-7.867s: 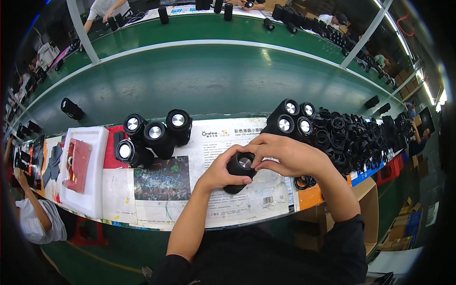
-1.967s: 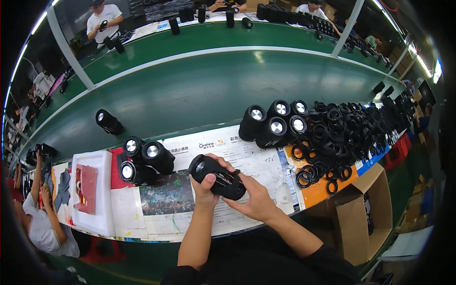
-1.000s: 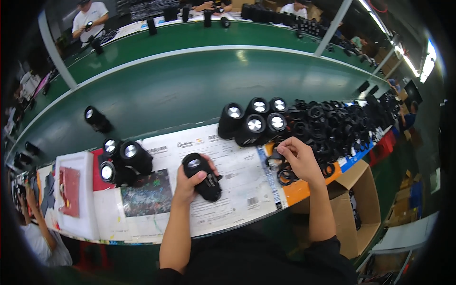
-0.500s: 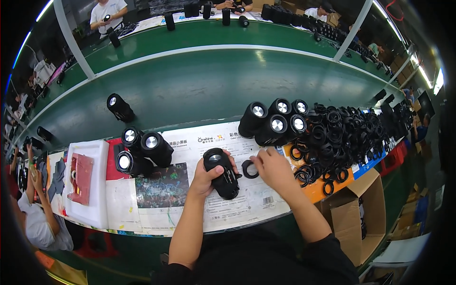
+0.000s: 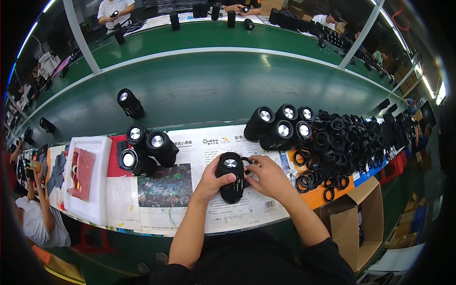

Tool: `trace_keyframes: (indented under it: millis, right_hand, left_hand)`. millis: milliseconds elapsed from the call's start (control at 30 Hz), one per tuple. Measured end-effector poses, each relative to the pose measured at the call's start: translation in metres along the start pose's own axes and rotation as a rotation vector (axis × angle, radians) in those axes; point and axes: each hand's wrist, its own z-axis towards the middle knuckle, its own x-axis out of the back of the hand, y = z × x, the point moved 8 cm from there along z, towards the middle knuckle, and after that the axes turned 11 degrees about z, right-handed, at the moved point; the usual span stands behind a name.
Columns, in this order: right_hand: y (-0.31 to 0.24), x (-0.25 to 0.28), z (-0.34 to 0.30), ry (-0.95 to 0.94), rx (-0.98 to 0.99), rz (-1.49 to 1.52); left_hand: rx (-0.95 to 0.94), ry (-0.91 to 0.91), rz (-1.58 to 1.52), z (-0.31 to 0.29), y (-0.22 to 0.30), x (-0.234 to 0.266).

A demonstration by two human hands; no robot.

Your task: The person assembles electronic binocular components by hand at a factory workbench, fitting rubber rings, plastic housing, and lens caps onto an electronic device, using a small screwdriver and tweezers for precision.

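My left hand (image 5: 212, 179) is wrapped round a black cylindrical speaker (image 5: 231, 183), holding it over the papered worktop, its silver disc end facing up. At the speaker's right side, my right hand (image 5: 268, 178) pinches a black ring (image 5: 246, 164) close to the top end. The ring is partly hidden by my fingers, and I cannot tell whether it touches the speaker. To the right lies a large heap of black rings (image 5: 339, 142). Several more speakers (image 5: 284, 128) with silver discs stand between that heap and the back edge.
Left on the worktop are three speakers (image 5: 161, 148) and a white foam tray (image 5: 103, 190) with a red block (image 5: 81, 173). Another speaker (image 5: 130, 103) stands on the green surface beyond. An open cardboard box (image 5: 344, 223) sits at the lower right. Other people work across and at the left.
My right hand has picked up the ring from the paper and brought it left to the speaker. My left hand has turned the speaker more upright, its disc now showing.
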Motion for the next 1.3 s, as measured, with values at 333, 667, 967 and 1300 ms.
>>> trace_keyframes:
  millis: [333,667,967,1300]
  right_hand:
    - [-0.010,0.078,0.032,0.079,-0.024,0.392]
    - [0.042,0.014,0.004,-0.021,-0.397,1.040]
    - [-0.032,0.065,0.053,-0.322,-0.013,0.742]
    - [-0.056,0.077,0.069,-0.467,0.156,0.476]
  left_hand:
    - [-0.052,-0.075,-0.035,-0.005,0.000,-0.013]
    - [-0.095,-0.034,0.032,-0.005,0.011,-0.019]
    - [-0.001,-0.050,0.094,-0.006,-0.007,-0.013]
    - [0.095,-0.075,0.148,-0.007,-0.013,-0.018]
